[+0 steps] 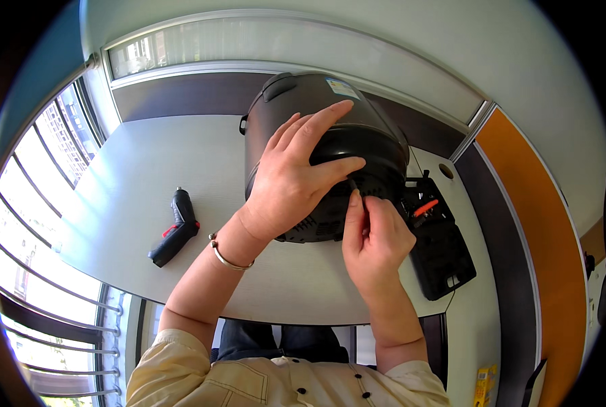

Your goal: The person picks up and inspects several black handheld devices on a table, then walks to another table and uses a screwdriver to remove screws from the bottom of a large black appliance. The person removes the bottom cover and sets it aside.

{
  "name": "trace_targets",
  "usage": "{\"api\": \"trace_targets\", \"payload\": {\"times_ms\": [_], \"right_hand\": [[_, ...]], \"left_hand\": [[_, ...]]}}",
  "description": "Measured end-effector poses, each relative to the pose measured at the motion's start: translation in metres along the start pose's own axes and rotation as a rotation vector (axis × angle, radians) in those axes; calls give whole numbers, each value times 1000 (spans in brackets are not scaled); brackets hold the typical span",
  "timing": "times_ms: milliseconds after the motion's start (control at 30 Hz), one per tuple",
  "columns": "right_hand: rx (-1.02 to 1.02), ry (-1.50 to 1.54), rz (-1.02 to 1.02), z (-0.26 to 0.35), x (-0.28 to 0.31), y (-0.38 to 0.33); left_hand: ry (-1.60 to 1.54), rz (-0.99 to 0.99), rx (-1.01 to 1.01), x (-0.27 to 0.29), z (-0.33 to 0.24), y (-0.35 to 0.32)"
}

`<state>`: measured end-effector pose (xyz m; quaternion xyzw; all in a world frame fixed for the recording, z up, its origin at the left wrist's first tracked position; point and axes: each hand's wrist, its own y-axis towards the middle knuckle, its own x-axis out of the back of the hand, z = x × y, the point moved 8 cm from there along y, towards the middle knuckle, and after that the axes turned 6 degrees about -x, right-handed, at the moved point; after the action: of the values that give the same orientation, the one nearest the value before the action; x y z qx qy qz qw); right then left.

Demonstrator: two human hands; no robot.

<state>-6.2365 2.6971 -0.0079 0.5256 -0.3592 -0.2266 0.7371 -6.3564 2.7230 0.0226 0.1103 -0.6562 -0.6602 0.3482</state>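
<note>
Black cooker (pixel 357 136) tipped on its side mid-table (pixel 133 163), base turned toward the person. Left hand (pixel 296 176) spread flat over the cooker's curved edge, fingers open and extended, thumb pressed along the base rim, steadying rather than gripping. Right hand (pixel 374 237) just below, fingers pinched shut around a thin dark tool (pixel 354 186), its tip touching the vented base beside the left thumb. Small rectangular label (pixel 342 87), pale with blue and yellow patches, stuck on the cooker's upper side, far from both hands. Open black tool case (pixel 445 254) right of the cooker, an orange-handled piece (pixel 425 207) lying in it. Black electric screwdriver (pixel 174 227) with red trigger well apart on the left. Silver bangle (pixel 227 258) on the left wrist.
</note>
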Motion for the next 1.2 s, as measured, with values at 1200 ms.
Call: {"api": "trace_targets", "payload": {"times_ms": [1200], "right_hand": [[233, -65, 79, 1, 6, 0]], "left_hand": [[-54, 2, 33, -2, 0, 2]]}}
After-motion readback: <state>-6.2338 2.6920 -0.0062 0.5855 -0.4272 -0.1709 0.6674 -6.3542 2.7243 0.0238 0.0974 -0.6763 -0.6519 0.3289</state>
